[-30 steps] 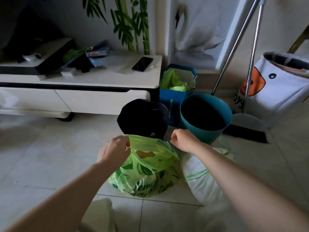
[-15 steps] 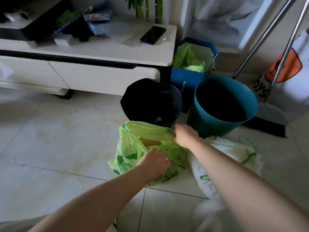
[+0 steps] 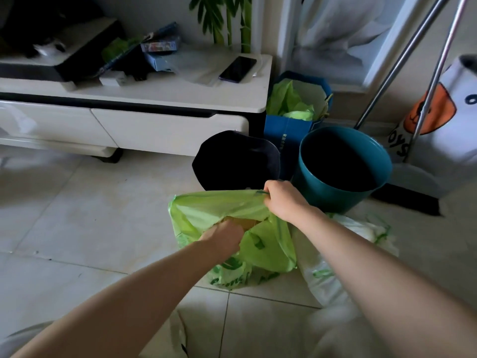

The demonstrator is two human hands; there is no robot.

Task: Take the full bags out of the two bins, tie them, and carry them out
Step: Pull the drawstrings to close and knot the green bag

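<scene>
A full green plastic bag (image 3: 268, 249) sits on the tiled floor in front of me, its mouth held open. My right hand (image 3: 284, 200) grips the far right edge of the bag's rim and pulls it up. My left hand (image 3: 224, 237) is closed on the near edge of the bag's mouth, with brown contents showing just past it. A white bag with green print (image 3: 333, 264) lies on the floor to the right, under my right forearm. Behind the bags stand a dark bin (image 3: 237, 161) and a teal bin (image 3: 343, 169), both looking unlined and dark inside.
A low white TV cabinet (image 3: 144, 104) runs along the back left, with a phone (image 3: 238, 69) and clutter on top. A blue paper bag holding green plastic (image 3: 294, 117) stands behind the bins. Broom and dustpan handles (image 3: 436, 73) lean at right beside a white duck-print bag (image 3: 449, 120).
My left hand let go of the rim's left side and dropped to the near edge of the bag's mouth. My right hand kept its hold. The camera tilted and moved closer.
</scene>
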